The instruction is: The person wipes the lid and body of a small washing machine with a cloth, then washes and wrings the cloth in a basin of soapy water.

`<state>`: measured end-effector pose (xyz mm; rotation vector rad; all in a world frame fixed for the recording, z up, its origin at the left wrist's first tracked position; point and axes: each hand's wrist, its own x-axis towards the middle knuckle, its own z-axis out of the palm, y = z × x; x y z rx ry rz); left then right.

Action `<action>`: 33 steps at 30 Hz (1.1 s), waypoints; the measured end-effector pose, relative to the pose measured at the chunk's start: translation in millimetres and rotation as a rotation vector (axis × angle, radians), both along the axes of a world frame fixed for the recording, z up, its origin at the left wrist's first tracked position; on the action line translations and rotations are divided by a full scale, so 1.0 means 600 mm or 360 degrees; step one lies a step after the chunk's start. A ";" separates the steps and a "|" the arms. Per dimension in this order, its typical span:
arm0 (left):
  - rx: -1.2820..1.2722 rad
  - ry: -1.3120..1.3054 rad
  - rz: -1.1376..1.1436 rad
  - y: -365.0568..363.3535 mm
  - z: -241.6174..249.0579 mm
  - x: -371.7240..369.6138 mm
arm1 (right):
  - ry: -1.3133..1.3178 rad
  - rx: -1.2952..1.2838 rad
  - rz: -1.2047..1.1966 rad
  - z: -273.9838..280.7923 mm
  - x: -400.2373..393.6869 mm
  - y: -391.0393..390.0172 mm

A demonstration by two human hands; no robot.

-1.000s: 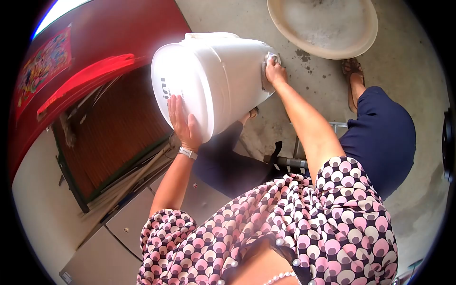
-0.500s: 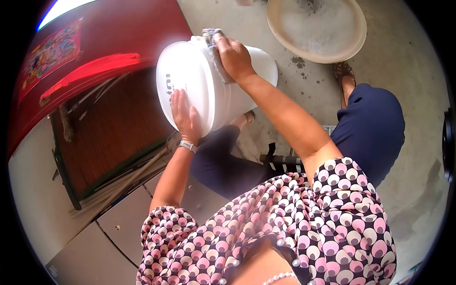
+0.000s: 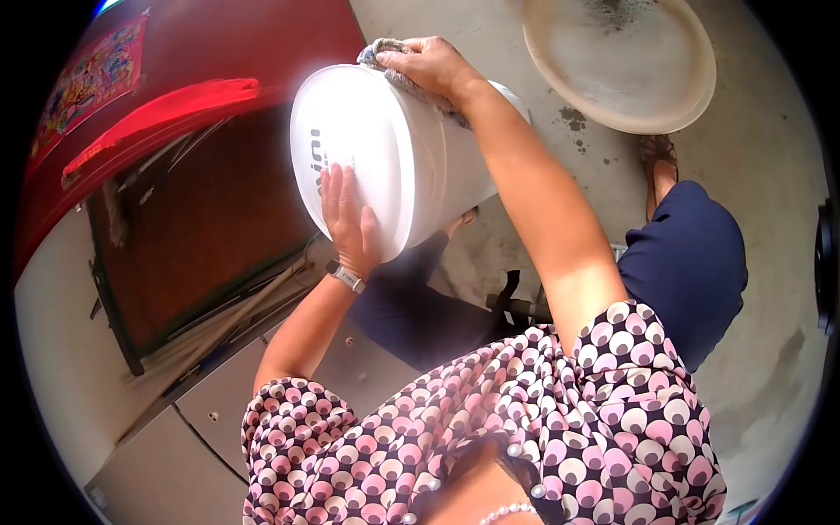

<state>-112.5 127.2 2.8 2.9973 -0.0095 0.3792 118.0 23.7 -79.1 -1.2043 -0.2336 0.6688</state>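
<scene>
The white container is tipped on its side in front of the person, its round end facing left and its body running back toward the upper right; what bears its weight cannot be told. The left hand is open, fingers extended and nearly together, with its palm side against the lower part of the round end, beside the grey lettering. A pale-banded watch is on that wrist. The right hand is closed around a bunched grey cloth, which touches the container's upper side, close to the rim of the round end. A wide, shallow basin sits on the concrete floor, to the right of the container and well apart from it, near the person's sandalled right foot. Dark spots mark the floor between basin and container. To the left are a red panel and a brown, dark-edged panel, with thin poles beside its lower edge.
</scene>
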 end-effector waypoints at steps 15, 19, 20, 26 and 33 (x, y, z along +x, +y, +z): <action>0.0050 -0.0026 0.0038 0.008 -0.006 -0.003 | 0.0323 -0.1105 -0.0247 -0.217 -0.091 -0.051; 0.0029 -0.0036 0.0053 0.014 -0.009 0.007 | 0.0571 -0.1141 -0.0598 -0.163 -0.146 -0.041; 0.0033 -0.0034 0.0056 0.016 -0.010 0.010 | 0.0468 -0.1123 -0.0685 -0.151 -0.150 -0.030; 0.0011 -0.0054 0.0065 0.018 -0.012 0.008 | -0.0135 -0.0454 -0.0926 0.031 -0.145 -0.027; -0.0006 -0.0076 0.0042 0.000 -0.006 0.005 | 0.0051 -0.0273 -0.0568 -0.011 -0.099 -0.047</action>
